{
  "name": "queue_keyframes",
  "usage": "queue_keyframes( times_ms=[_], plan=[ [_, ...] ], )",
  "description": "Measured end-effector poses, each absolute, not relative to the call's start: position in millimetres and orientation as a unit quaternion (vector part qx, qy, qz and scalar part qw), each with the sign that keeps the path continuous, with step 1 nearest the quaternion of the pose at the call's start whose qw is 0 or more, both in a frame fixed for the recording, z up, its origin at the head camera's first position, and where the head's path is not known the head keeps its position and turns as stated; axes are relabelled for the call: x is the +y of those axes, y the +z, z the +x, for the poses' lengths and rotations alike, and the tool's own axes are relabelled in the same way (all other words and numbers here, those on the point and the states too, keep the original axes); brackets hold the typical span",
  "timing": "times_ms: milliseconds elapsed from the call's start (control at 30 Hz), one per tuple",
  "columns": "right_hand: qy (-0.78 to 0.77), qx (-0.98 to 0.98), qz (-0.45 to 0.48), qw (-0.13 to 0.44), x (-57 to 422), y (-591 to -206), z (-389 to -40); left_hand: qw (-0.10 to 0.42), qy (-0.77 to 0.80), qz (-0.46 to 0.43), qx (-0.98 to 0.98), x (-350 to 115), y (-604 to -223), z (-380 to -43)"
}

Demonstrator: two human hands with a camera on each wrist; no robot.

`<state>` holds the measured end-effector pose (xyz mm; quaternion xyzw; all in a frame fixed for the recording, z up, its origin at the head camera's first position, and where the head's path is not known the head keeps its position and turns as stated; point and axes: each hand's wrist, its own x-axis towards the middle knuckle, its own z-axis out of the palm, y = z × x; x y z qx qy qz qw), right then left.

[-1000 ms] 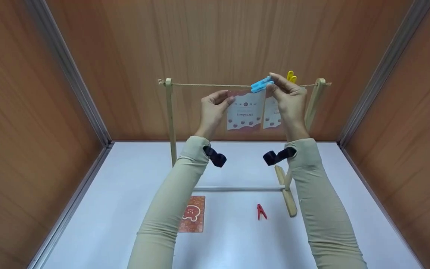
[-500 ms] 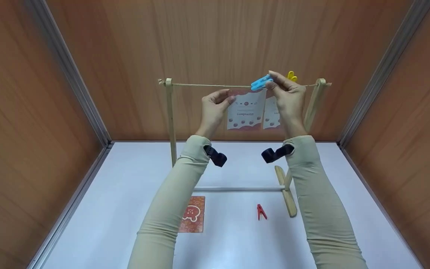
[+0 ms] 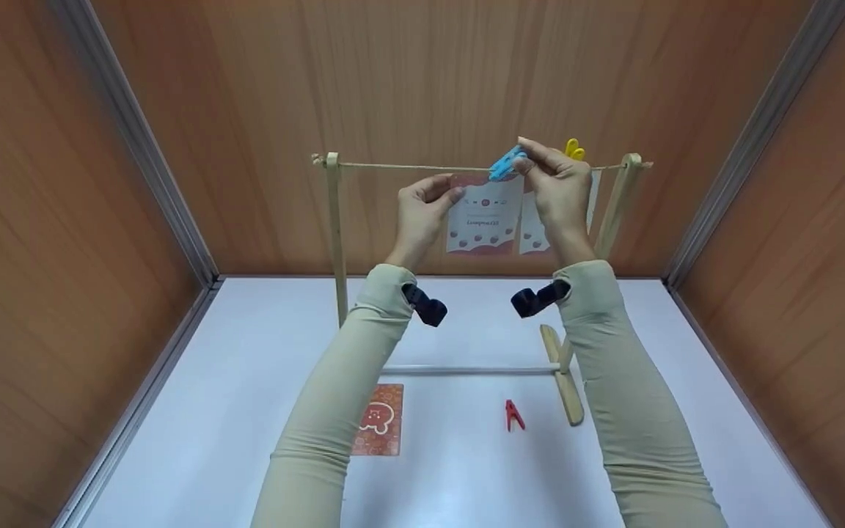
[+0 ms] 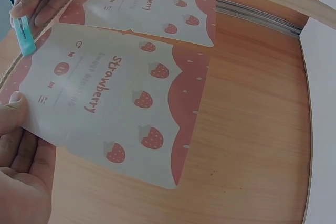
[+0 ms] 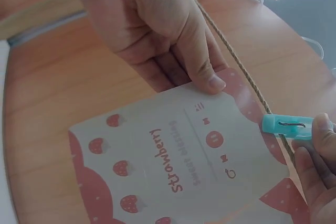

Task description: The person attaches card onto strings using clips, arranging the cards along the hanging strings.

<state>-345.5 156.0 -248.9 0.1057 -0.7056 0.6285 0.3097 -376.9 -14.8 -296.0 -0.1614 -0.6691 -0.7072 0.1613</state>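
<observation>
We see the left hand [image 3: 420,220] pinch a strawberry card [image 3: 485,220] and the right hand [image 3: 560,192] a blue clothespin [image 3: 505,163] (each grip clamped, the pin's tip across the twine [image 3: 408,166]).

I have room to pass under the rope [image 3: 408,167] between the left post [image 3: 336,242] and the left hand [image 3: 421,213]. Rightward, the strawberry card [image 5: 194,150] and the second card [image 4: 157,9] block the way, and the blue clip [image 3: 505,164] and right hand [image 3: 558,187] obstruct the rope. Lower, the white rod [image 3: 470,369] bars me; nearer, the surface [image 3: 455,447] offers a lane between the red card [image 3: 389,440] and red clip [image 3: 510,411].
</observation>
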Motion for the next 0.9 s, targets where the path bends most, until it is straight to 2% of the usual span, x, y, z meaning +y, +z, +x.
queue_keyframes(
  times_ms=[233,433,667,900],
  plan=[
    [0.570,-0.745,0.125,0.324,151,-246,-342,0.162,-0.707,-0.169,-0.667,-13,-296,-375],
    [0.543,-0.765,0.143,0.314,147,-236,-328,0.163,-0.708,-0.170,-0.666,-10,-297,-376],
    [0.516,-0.785,0.163,0.300,153,-243,-344,0.170,-0.706,-0.176,-0.664,-11,-297,-376],
    [0.506,-0.798,0.173,0.278,154,-243,-346,0.174,-0.713,-0.179,-0.655,-12,-299,-377]
  ],
)
